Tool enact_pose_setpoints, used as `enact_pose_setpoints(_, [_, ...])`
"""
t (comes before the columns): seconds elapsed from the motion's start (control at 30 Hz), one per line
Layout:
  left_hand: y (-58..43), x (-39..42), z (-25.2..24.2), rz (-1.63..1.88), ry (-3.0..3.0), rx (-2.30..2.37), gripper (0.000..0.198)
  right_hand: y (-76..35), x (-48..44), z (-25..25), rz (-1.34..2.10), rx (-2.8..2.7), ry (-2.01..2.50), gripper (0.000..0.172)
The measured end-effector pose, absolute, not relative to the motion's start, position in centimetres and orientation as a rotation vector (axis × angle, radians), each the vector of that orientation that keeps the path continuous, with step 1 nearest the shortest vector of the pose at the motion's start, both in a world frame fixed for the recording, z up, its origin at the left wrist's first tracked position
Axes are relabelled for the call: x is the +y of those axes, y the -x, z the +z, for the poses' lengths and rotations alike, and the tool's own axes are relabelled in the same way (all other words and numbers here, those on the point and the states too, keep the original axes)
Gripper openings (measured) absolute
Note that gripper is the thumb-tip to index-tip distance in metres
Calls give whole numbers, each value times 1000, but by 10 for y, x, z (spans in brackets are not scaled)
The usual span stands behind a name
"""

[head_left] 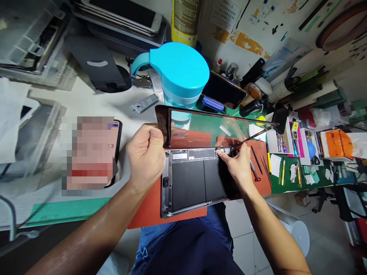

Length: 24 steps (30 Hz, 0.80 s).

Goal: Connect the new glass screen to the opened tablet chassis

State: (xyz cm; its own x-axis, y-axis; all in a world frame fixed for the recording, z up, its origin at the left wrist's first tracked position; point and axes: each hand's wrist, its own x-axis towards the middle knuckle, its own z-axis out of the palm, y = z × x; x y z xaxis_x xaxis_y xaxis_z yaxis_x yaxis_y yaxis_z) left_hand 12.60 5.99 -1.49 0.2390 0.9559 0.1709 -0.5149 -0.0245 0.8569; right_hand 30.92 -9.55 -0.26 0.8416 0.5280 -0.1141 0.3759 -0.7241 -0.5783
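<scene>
An opened tablet body lies in front of me, its dark batteries and metal rim showing. Above its far edge stands a clear glass touch panel with a dark frame, tilted up. My left hand is closed around the panel's left end, thumb on top. My right hand is at the body's far right edge. Its thumb presses where body and panel meet, and its other fingers are curled by the panel's lower frame. Whatever small part may sit under that thumb is hidden.
Orange mats lie under the tablet. A blue-lidded jug stands close behind the panel. At right are a screwdriver, tweezers and boxes of tools. A partly blurred phone lies at left.
</scene>
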Motion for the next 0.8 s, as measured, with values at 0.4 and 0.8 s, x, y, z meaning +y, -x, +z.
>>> enact_pose_setpoints(0.4, [-127,61,-18,1281,-1014,549,24,-307,-96,-3,358,-623,2456,74])
enact_pose_setpoints(0.8, [-126,61,-18,1276,-1029,557,26,-312,-90,-9,355,-524,2478,73])
